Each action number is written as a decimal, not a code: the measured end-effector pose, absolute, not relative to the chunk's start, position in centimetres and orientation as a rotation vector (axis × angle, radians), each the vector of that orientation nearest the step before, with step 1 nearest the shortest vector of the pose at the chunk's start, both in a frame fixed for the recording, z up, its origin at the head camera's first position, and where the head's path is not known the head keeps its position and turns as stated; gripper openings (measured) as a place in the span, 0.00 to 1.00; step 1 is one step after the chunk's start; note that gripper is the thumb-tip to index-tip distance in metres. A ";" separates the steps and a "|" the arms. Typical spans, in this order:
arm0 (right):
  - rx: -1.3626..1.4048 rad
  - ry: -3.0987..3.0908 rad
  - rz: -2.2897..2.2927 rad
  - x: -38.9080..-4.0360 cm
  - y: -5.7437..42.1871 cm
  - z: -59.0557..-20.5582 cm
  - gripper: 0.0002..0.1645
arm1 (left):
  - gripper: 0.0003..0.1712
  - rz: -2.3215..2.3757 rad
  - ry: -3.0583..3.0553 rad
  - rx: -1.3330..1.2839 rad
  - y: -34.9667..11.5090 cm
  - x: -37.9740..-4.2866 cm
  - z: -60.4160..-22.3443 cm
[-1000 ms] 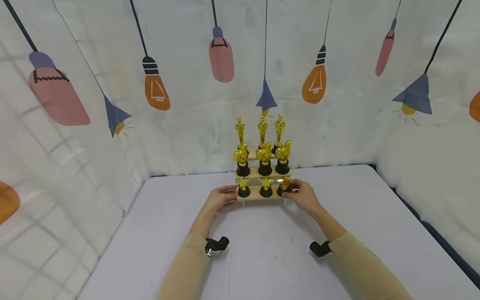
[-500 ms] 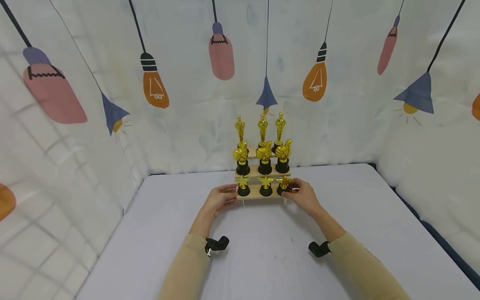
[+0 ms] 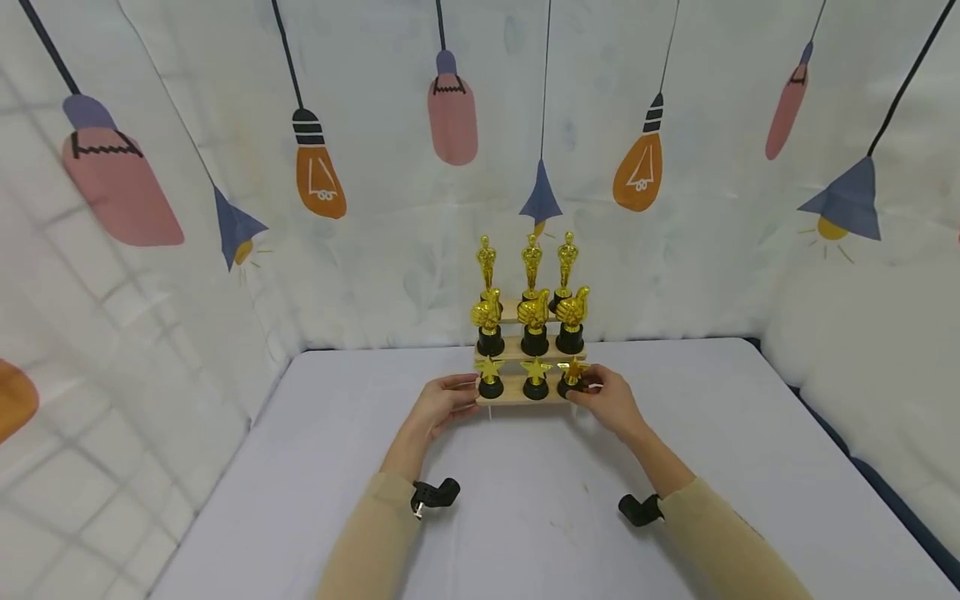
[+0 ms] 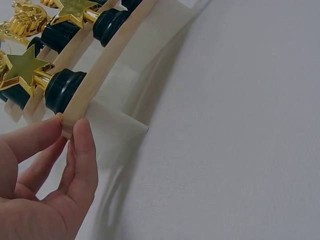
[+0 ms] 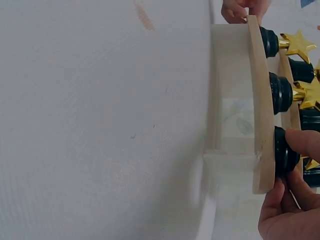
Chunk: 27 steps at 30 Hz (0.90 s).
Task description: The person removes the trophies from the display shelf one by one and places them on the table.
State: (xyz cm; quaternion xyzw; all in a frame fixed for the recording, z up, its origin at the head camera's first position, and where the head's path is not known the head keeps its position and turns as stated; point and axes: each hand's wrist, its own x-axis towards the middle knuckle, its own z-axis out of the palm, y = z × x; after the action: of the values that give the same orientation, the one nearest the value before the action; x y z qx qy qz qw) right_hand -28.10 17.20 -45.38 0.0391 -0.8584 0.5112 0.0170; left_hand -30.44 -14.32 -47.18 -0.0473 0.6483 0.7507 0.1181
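Observation:
A three-tier wooden display stand (image 3: pixel 513 393) with clear supports stands near the table's back edge. My left hand (image 3: pixel 438 404) pinches the left end of its lowest board (image 4: pixel 95 80) between thumb and fingers. At the other end, my right hand (image 3: pixel 611 402) holds the black base (image 5: pixel 285 152) of the right star trophy (image 3: pixel 572 373), which stands upright on that board. Beside it are a middle star trophy (image 3: pixel 536 375) and a left star trophy (image 3: pixel 491 375). Thumbs-up trophies (image 3: pixel 533 315) fill the middle tier. Golden figure trophies (image 3: pixel 532 260) stand on the top one.
A white cloth covers the table (image 3: pixel 517 517). Behind it hangs a white curtain (image 3: pixel 390 275) printed with lamps and bulbs. Each wrist carries a black camera mount, the left mount (image 3: pixel 437 493) and the right mount (image 3: pixel 639 509).
The head view has shifted slightly, so the whole scene sits a little lower and to the right. Both hands keep their hold, and the trophies stay in their places.

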 end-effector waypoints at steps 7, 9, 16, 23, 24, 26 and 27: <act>0.159 -2.672 1.618 -27.8 17.6 -45.4 0.31 | 0.24 2.217 1.901 -0.135 -14.3 -30.5 -47.6; 0.172 -2.682 1.603 -27.5 17.8 -45.4 0.31 | 0.25 2.210 1.898 -0.135 -14.3 -30.4 -47.8; 0.222 -2.683 1.578 -26.0 18.1 -44.3 0.31 | 0.24 2.221 1.902 -0.142 -14.2 -30.4 -47.2; 0.207 -2.722 1.652 -24.4 17.8 -44.1 0.31 | 0.24 2.203 1.908 -0.136 -14.2 -30.4 -47.1; 0.221 -2.723 1.669 -24.2 17.6 -44.1 0.32 | 0.24 2.202 1.908 -0.132 -14.2 -30.4 -47.1; 0.221 -2.719 1.727 -23.8 17.1 -44.3 0.31 | 0.25 2.199 1.910 -0.135 -14.1 -30.5 -47.1; 0.217 -2.717 1.754 -23.7 16.8 -44.4 0.30 | 0.25 2.198 1.914 -0.135 -14.1 -30.5 -47.1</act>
State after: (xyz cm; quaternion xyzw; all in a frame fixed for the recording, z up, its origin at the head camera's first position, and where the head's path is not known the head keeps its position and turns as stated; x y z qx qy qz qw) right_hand -23.70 16.76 -44.43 0.0669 -0.8372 0.5405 -0.0498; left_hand -30.47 -14.11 -47.13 -0.0460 0.6519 0.7486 0.1118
